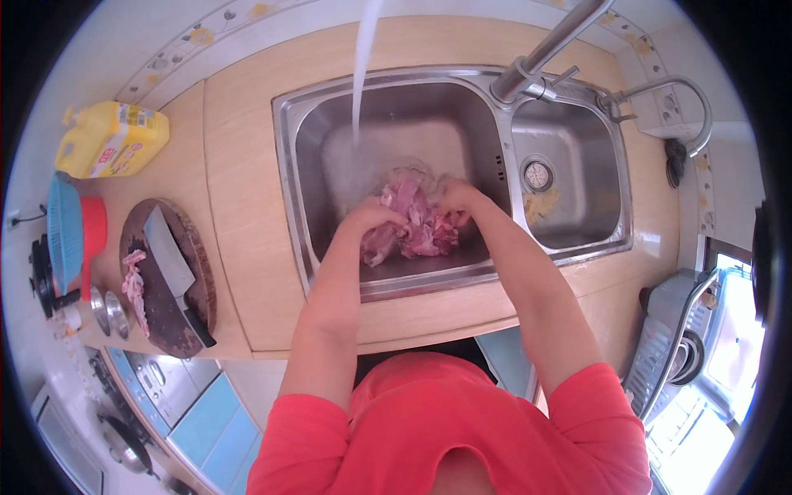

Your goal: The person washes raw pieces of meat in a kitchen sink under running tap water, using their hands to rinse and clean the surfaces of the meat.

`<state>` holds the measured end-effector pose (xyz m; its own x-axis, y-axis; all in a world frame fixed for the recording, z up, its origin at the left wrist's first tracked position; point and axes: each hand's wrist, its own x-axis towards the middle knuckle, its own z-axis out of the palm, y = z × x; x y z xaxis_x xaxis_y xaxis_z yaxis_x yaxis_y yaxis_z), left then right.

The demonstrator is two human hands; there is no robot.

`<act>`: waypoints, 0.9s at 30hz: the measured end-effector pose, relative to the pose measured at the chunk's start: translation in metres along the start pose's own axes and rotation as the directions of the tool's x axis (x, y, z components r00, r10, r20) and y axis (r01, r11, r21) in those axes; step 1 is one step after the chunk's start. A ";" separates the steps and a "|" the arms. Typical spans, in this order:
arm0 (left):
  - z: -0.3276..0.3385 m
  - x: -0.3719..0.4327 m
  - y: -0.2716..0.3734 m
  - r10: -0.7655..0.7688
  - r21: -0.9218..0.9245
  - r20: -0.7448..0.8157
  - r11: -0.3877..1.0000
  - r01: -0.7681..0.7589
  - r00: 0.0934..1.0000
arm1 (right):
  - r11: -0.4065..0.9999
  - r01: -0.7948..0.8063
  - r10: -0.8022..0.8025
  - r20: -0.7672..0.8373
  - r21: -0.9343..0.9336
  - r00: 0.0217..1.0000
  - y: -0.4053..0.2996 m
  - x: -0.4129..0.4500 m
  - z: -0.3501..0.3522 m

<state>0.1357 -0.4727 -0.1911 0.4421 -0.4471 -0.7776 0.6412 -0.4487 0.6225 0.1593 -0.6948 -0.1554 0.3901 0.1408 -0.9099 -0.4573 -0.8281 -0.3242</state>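
Observation:
Several pieces of raw meat [417, 213] lie heaped in the larger basin of a stainless steel sink [455, 117]. My left hand [375, 218] grips the meat from the left side, thumb over a piece. On the right of the heap, my right hand [456, 199] has its fingers curled around some of the meat. Parts of the fingers of both hands are hidden by meat and water. A stream of water [359, 80] falls into the basin behind my left hand, and shallow water surrounds the meat.
Left of the sink, a round wooden chopping board [164, 309] carries a cleaver [168, 250] and a meat scrap [134, 286]. Beyond stand a yellow jug [120, 141] and a blue colander [64, 232]. A faucet [526, 75] rises behind the smaller basin [588, 161]; a grey dish rack [665, 334] sits right.

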 end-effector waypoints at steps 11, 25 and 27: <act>0.024 0.024 0.014 0.160 0.217 -0.339 0.972 -0.088 0.927 | 0.740 0.093 -0.497 -0.449 -0.666 0.743 0.016 -0.004 0.040; 0.022 0.036 -0.015 0.198 0.690 -0.208 0.724 0.000 0.958 | 0.789 0.515 -0.598 -0.614 -0.337 0.515 0.008 -0.110 -0.019; 0.027 0.045 -0.022 0.183 0.638 -0.034 0.761 -0.120 0.983 | 0.794 0.557 -0.552 -0.675 -0.244 0.491 0.019 -0.115 -0.028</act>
<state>0.1245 -0.5038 -0.2377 0.5730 -0.4951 -0.6531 0.0347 -0.7815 0.6229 0.1287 -0.7421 -0.0499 0.9828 0.1597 -0.0931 0.0492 -0.7114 -0.7011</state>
